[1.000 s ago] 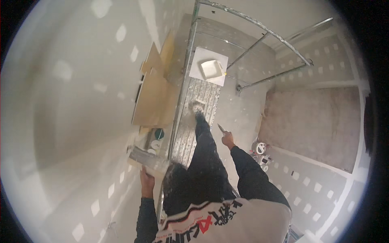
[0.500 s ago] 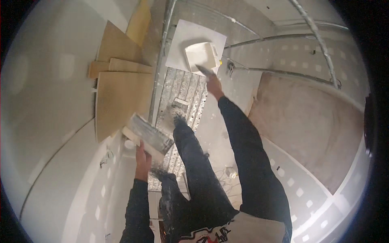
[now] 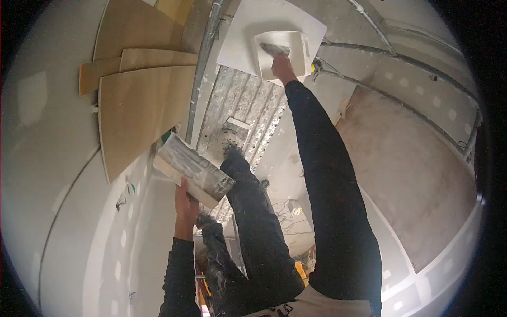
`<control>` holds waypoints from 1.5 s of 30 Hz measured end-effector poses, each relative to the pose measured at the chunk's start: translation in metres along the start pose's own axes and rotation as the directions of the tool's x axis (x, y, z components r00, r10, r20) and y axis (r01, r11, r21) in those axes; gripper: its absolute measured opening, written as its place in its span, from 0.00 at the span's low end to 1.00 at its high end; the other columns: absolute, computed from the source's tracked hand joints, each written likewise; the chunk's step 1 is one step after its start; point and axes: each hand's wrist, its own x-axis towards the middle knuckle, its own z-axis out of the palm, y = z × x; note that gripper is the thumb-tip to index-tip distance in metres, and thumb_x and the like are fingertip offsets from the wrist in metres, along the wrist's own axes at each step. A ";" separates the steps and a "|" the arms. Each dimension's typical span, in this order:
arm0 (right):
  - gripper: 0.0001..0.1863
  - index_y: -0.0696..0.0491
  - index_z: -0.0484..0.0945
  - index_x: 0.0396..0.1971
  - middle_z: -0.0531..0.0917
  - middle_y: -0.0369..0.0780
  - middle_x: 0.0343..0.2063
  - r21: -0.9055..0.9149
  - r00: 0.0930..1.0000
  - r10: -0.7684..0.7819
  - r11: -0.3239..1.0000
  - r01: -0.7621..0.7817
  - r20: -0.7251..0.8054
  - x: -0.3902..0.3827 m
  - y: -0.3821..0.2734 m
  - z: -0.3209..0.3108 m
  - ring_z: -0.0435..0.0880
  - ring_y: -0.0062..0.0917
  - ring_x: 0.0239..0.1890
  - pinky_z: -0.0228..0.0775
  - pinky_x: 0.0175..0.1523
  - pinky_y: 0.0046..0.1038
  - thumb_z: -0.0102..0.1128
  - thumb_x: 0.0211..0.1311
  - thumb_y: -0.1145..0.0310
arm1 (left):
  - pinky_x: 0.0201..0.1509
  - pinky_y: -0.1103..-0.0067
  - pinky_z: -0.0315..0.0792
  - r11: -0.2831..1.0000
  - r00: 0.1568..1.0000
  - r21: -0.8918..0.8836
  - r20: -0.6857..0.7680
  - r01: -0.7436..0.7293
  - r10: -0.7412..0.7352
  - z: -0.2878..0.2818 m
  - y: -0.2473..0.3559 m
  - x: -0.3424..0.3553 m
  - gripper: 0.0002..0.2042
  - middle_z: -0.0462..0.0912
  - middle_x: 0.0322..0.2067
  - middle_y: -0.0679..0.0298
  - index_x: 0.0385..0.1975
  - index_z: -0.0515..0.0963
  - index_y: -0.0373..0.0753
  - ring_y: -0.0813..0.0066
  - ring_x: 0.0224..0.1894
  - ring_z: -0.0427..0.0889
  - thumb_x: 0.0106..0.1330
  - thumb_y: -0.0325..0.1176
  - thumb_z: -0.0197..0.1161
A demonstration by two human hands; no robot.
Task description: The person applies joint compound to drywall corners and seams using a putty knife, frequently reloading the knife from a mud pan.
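Observation:
My right hand (image 3: 284,69) reaches forward, closed around a putty knife (image 3: 271,49). Its blade is down inside a square white tub (image 3: 300,62) with whitish paste in it; the handle is mostly hidden in my fist. Under the tub lies a white board (image 3: 238,34). Lower on the left, my left hand (image 3: 186,208) grips a wide skimming blade (image 3: 196,165) by its pale back edge. Greyish-white compound is smeared over its metal face. The skimming blade hangs slantwise near my knee, apart from the tub.
I stand on a ribbed metal platform (image 3: 211,119) spattered with white. Metal scaffold tubes (image 3: 199,79) run along its left and at the right (image 3: 393,48). Brown boards (image 3: 145,108) lean at the left. A large brownish panel (image 3: 406,174) is at the right; cables (image 3: 288,214) lie below.
My right hand has moved the putty knife from the tub's near edge further into it. My left hand still holds the skimming blade. The view has shifted, so the tub appears higher and larger.

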 end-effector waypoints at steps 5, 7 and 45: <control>0.24 0.58 0.70 0.61 0.77 0.53 0.57 0.204 0.949 0.111 0.963 -0.176 0.294 -0.054 -0.042 0.005 0.79 0.52 0.56 0.73 0.61 0.49 0.49 0.66 0.70 | 0.74 0.62 0.61 0.997 0.997 0.074 -0.081 0.001 0.005 -0.018 0.019 -0.002 0.26 0.66 0.66 0.63 0.72 0.56 0.44 0.64 0.67 0.67 0.78 0.39 0.53; 0.24 0.56 0.74 0.59 0.79 0.53 0.54 0.337 0.987 0.001 0.940 -0.056 0.161 -0.066 -0.025 -0.009 0.81 0.51 0.54 0.74 0.59 0.43 0.51 0.61 0.77 | 0.66 0.65 0.70 0.997 0.997 0.067 -0.048 -0.049 0.053 -0.019 0.026 -0.004 0.26 0.71 0.59 0.62 0.72 0.57 0.44 0.65 0.61 0.72 0.78 0.38 0.54; 0.40 0.46 0.75 0.62 0.71 0.40 0.68 0.320 0.796 -0.311 0.793 0.519 -0.519 -0.326 -0.089 -0.711 0.83 0.35 0.51 0.79 0.53 0.34 0.58 0.43 0.87 | 0.56 0.69 0.79 0.945 0.672 0.243 0.739 -0.220 -0.034 0.356 0.265 -0.302 0.21 0.81 0.51 0.58 0.60 0.71 0.34 0.69 0.51 0.83 0.75 0.41 0.59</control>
